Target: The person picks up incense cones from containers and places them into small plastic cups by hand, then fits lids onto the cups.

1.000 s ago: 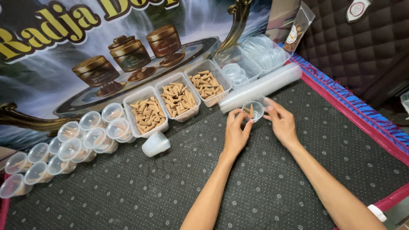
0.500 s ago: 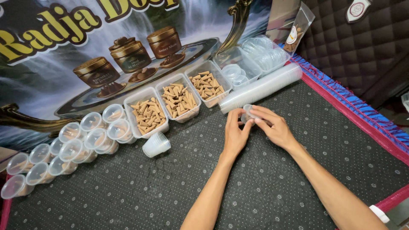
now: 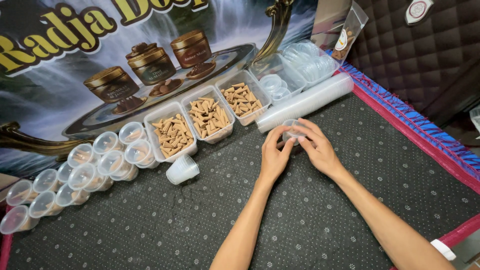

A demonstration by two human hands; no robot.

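Both my hands meet over a small clear plastic cup (image 3: 291,131) resting low on the dark dotted mat (image 3: 200,220). My left hand (image 3: 275,155) pinches its left side with fingertips. My right hand (image 3: 317,147) curls over its top and right side. Just behind the cup lies a long sleeve of stacked clear cups (image 3: 306,101) on its side. Three clear tubs of tan incense cones (image 3: 207,117) stand in a row to the left of my hands.
A loose clear cup (image 3: 182,170) lies tipped near the tubs. Several lidded small cups (image 3: 85,167) cluster at the left. A tub of clear lids (image 3: 300,65) sits at the back right. A printed banner covers the back; a red and blue mat border (image 3: 415,125) runs along the right.
The cup has come down from a raised hold onto the mat, and my right hand has closed over its top. My left hand stays at its side.
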